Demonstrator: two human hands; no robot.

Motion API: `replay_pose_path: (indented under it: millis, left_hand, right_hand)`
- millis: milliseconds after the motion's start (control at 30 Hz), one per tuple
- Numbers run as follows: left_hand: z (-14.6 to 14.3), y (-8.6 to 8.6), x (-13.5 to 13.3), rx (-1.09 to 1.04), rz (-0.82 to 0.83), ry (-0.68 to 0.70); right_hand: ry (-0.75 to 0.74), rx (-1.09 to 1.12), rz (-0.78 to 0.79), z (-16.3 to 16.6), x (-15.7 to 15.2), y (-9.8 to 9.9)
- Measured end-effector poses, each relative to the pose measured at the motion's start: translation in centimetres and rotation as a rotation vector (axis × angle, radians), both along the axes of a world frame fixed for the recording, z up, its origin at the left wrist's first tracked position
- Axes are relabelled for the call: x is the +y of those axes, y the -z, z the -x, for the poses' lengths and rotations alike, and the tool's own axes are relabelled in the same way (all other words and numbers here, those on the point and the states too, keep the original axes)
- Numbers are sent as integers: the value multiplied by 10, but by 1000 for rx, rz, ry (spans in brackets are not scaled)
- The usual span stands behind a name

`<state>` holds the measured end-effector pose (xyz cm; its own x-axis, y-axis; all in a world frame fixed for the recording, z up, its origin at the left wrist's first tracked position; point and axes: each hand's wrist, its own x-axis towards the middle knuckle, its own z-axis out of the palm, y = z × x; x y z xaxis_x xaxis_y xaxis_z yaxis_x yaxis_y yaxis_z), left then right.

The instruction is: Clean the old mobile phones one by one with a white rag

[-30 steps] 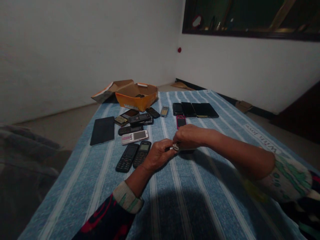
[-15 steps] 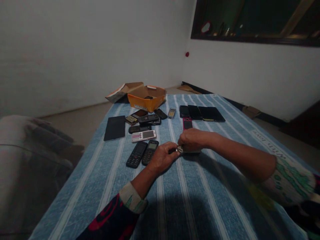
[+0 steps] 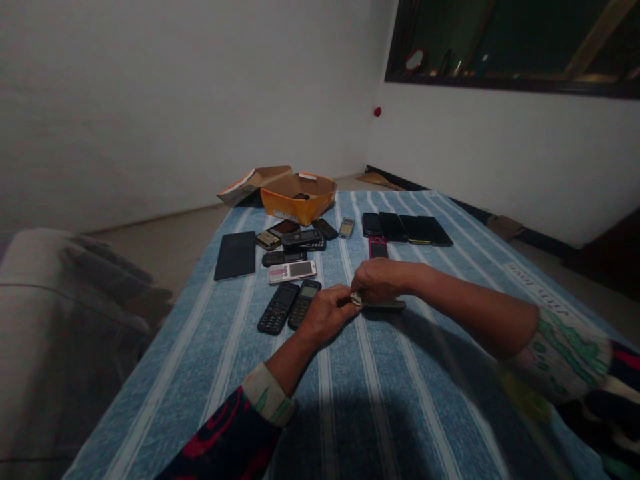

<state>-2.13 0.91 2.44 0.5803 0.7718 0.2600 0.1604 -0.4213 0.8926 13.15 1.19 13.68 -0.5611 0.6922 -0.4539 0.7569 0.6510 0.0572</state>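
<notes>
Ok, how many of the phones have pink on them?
2 that I can see: the pale phone with pink keys, up and left of the left hand, and the pink-framed phone, just beyond the right hand. Others could be hidden in the orange box.

Phones (image 3: 279, 308) block left, bare cloth (image 3: 345, 393) nearside

The scene is dim and greyish, its light source out of view. A broad, soft shadow darkens the near striped cloth (image 3: 345, 373); another lies beneath the right forearm (image 3: 470, 310). Faint glints dot the dark window (image 3: 525, 40). Grey fabric (image 3: 65, 333) at left looks smeared, edges stretch, and detail around the left fingers (image 3: 340, 292) is murky.
</notes>
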Motion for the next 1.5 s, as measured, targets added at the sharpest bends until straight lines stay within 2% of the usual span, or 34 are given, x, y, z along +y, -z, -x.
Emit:
replay_pose_path:
  millis: [467,833,1500]
  left_hand:
    - [0,-4,3,42,2,-20]
    - [0,-3,4,22,30,-1]
    - [-1,-1,6,16,40,2]
  right_hand:
    - [-20,28,-23,-3,0,4]
    - [-57,-18,43,7,4,-6]
    - [-65,19,-10,-4,5,5]
